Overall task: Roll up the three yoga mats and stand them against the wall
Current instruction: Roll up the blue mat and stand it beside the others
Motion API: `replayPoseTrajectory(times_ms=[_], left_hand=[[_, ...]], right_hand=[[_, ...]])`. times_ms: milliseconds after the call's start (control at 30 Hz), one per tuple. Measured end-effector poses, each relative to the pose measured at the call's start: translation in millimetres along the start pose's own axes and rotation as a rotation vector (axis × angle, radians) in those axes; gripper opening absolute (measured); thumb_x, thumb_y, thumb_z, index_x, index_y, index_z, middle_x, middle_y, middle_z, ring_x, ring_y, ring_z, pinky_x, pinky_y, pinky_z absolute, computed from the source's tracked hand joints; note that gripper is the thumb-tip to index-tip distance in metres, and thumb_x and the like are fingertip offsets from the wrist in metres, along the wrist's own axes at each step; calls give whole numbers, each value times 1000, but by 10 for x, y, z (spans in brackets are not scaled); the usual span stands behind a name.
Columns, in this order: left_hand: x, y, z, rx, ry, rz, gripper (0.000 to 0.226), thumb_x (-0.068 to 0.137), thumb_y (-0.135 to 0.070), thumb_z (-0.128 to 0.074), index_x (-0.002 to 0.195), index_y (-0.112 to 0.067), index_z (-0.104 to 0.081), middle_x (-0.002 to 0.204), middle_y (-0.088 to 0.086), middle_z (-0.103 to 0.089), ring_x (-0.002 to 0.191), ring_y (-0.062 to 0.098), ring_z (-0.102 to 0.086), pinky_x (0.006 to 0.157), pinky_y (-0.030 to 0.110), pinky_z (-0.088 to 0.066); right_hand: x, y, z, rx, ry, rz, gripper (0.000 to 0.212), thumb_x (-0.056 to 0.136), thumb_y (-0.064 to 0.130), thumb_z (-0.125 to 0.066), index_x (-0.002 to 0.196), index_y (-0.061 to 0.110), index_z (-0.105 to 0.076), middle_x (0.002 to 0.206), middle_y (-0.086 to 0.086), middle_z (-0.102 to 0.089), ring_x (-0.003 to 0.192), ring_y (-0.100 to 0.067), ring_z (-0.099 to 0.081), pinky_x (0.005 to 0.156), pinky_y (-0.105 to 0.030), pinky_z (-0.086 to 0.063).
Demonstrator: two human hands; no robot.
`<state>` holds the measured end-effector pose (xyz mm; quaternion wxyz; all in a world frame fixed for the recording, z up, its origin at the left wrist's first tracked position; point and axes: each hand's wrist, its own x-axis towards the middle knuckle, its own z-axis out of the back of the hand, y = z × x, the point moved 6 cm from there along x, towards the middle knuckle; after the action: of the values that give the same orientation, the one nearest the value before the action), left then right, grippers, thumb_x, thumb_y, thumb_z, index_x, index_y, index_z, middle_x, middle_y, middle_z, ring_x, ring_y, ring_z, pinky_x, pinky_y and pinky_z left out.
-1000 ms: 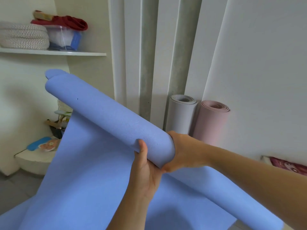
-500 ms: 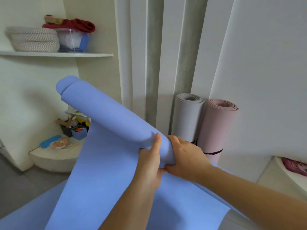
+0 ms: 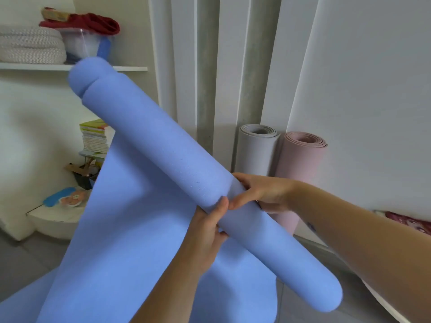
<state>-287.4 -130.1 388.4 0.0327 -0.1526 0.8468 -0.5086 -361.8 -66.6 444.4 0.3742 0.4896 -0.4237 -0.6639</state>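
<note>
A pale wall (image 3: 361, 89) with vertical panels fills the back of the view. Across the middle, the blue mat (image 3: 163, 164) is held off the floor as a partly wound roll, slanted from upper left to lower right. Its upper end is seen in front of the shelf (image 3: 130, 68), with an inner layer poking past the outer wrap. Its lower end is rounded and free at the right. The unrolled part hangs down from the roll to the bottom left edge.

Grey floor (image 3: 21, 259) is left open to the left of the hanging sheet and, as a narrower strip, below the roll at the right.

The grey mat (image 3: 255, 150) and the pink mat (image 3: 300, 164) are stood upright against the wall, rolled and touching side by side, just behind the blue roll.

On the shelf a woven basket (image 3: 30, 46) is set, its contents hidden by its rim. Beside it stands a clear tub (image 3: 80, 44); what it holds is too blurred to tell. A red cloth (image 3: 93, 21) is laid on top of it.

The roll is clamped at its middle by both hands, close together with thumbs nearly meeting. The left hand (image 3: 205, 231) grips from below, and the right hand (image 3: 263, 192) is curled over the top.
</note>
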Motion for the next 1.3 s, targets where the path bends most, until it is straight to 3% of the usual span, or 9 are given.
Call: replayPoseTrajectory(times_ms=[167,233,333,500,667,800,933,1167,1300], left_hand=[[68,155,76,93,124,114,59,82,-27,-59,138,-16,-44,118,-4,-66,109,14,-63,86,37,-51],[108,307,126,114,138,189,60,80,-24,-61,138,-16,-45,123,-2,-65,112,16,-62,91,40,-51],[148,599,203,205,147,311,64,77,-23,-65,138,-15,-43,127,1,-63,114,17,-61,94,39,-51],[191,1151,226,507,95,395,57,86,-25,-68,133,-30,-38,131,-11,-55,114,8,-56,89,23,-46],[193,1673,111,677,-49,415,77,82,-27,-65,138,-23,-12,114,-5,-55,94,9,-57,77,21,-48],[305,1784,-85,805,11,404,62,85,-13,-58,136,-22,-24,113,-2,-54,96,15,-56,73,22,-45],[336,1823,-222,881,125,575,45,64,-33,-60,104,-23,-44,109,0,-42,73,11,-50,57,21,-37],[418,1560,-486,827,178,561,61,58,-34,-59,118,-34,-47,117,-6,-58,110,15,-55,94,38,-48],[389,988,-696,496,171,504,69,53,-35,-66,120,-33,-51,116,-18,-62,114,5,-55,88,36,-42]], right_hand=[[-72,-127,85,-321,-273,12,67,67,-2,-79,117,28,-47,112,5,-66,103,-16,-66,89,-37,-55],[-74,-379,112,-322,-376,16,78,61,9,-84,124,31,-43,112,12,-64,101,-8,-64,87,-33,-55],[-89,-852,116,-218,-516,61,75,65,7,-83,123,32,-42,106,19,-62,91,6,-61,72,-15,-53],[-150,-1682,221,-128,-754,35,69,63,16,-84,117,33,-44,106,15,-63,100,-8,-61,81,-33,-55],[-263,-2319,277,-11,-885,38,74,66,12,-83,121,36,-40,106,18,-60,99,-4,-60,69,-17,-50],[-328,-2649,371,58,-974,42,78,65,9,-84,121,41,-38,107,24,-58,100,5,-57,71,-14,-48],[-370,-2967,399,119,-1001,-16,78,53,29,-77,122,40,-43,110,13,-63,102,-8,-61,81,-34,-54],[-345,-3133,596,168,-970,-31,73,56,25,-79,121,36,-48,110,12,-65,102,-12,-63,82,-40,-55],[-276,-3112,602,144,-951,-31,66,64,15,-79,110,46,-43,108,18,-61,100,-6,-59,76,-26,-51]])
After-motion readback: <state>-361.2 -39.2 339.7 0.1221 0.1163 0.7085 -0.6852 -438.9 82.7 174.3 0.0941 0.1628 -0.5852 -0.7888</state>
